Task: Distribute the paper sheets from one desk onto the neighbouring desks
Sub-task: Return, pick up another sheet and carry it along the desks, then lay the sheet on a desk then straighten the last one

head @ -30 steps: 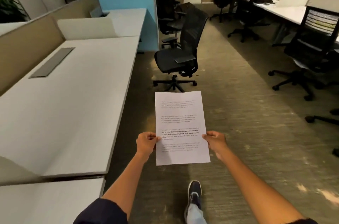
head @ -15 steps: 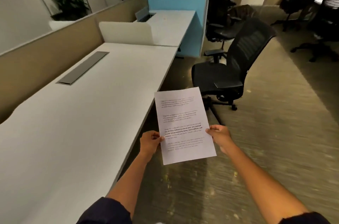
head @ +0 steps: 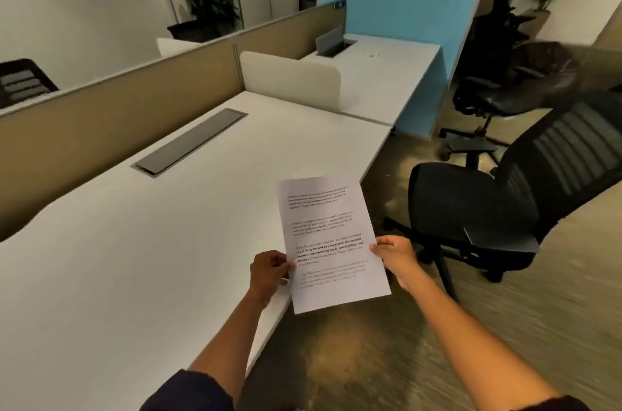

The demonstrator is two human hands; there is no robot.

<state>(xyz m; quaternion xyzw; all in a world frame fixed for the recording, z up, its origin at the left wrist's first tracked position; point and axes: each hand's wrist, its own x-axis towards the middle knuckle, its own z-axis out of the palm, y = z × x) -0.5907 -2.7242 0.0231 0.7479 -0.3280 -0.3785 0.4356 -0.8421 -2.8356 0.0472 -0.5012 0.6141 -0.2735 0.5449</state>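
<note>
Paper sheet (head: pixel 328 242) pinched between left hand (head: pixel 268 267) and right hand (head: pixel 393 254).

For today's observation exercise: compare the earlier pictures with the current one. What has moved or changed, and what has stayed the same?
The person has turned left toward the white desk, so the paper sheet now hangs partly over its edge instead of over the carpet. The black chair now sits to the right. Unchanged: the left hand and right hand still grip the sheet's side edges.
</note>
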